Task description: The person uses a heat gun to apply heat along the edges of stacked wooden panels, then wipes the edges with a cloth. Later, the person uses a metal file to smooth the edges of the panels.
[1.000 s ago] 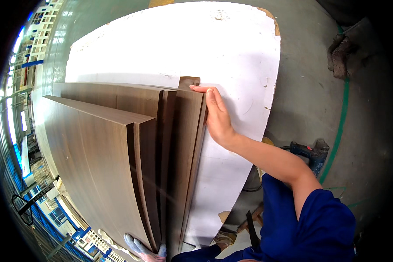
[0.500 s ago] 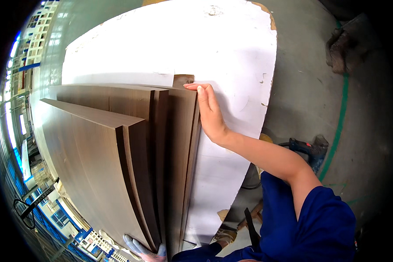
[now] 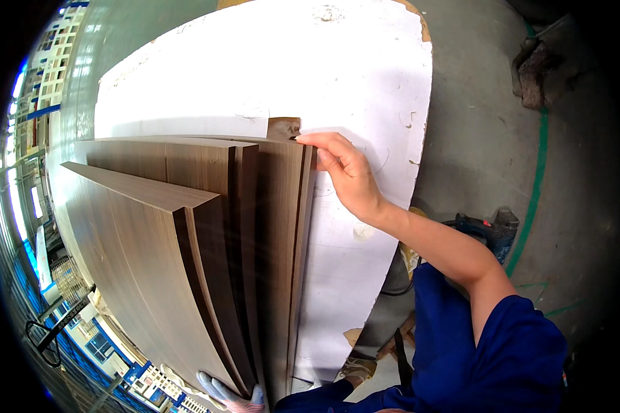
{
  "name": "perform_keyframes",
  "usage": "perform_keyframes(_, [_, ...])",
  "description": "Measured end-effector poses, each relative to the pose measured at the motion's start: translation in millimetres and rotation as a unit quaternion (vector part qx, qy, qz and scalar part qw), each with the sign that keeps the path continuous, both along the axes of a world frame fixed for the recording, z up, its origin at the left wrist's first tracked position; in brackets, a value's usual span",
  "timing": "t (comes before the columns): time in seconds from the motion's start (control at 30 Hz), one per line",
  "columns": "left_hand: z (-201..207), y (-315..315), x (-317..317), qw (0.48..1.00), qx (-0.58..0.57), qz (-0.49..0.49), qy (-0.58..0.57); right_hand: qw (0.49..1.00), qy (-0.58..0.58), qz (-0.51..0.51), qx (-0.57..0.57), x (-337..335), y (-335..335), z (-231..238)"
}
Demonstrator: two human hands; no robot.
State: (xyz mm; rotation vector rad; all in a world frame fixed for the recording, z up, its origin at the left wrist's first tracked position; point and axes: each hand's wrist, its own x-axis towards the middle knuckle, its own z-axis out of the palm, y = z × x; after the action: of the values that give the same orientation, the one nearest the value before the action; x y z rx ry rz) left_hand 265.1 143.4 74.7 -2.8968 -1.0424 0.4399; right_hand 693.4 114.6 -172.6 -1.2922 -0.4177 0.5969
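Note:
Several brown wood-grain boards (image 3: pixel 138 234) stand on edge, leaning in a stepped row on a white-topped surface (image 3: pixel 365 89). My bare right hand (image 3: pixel 348 172) is at the far upper corner of the rightmost board (image 3: pixel 282 206). Its index fingertip rests on the top edge and the thumb bends in against the side, so the fingers pinch that corner. Low in the picture, my left hand (image 3: pixel 235 400) in a light grey and pink glove holds the near end of the leftmost boards. Part of that hand is cut off by the lower edge.
A blue-black power tool (image 3: pixel 492 230) is on the grey floor at the right, near a green floor line (image 3: pixel 536 186). Farther off lies a dark brown lump (image 3: pixel 534 72). A small brown piece (image 3: pixel 284 128) shows on the white surface behind the boards.
My right hand has shifted slightly right and curled, from a flatter palm against the board's edge to fingertips on its corner. The left hand keeps its place.

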Motion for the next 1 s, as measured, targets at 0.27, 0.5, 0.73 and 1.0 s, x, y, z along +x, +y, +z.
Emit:
perform_keyframes(0.27, [-1.3,-0.7,-5.3,1.0,-0.011,0.01,-0.009,0.997,0.074,0.0,0.032,3.4,-6.3,9.5])
perform_keyframes(0.5, [0.5,-12.2,-10.5,0.996,-0.035,0.079,-0.036,0.986,-0.154,-0.046,-0.034,7.2,-10.9,13.7])
perform_keyframes(0.73, [-7.8,0.7,-18.8,0.999,-0.017,-0.007,-0.046,0.964,-0.239,0.006,0.119,-3.2,11.1,85.1])
perform_keyframes(1.0, [-6.5,1.3,-11.1,0.997,-0.006,-0.032,-0.064,0.954,-0.242,0.046,0.173,-11.1,37.1,128.7])
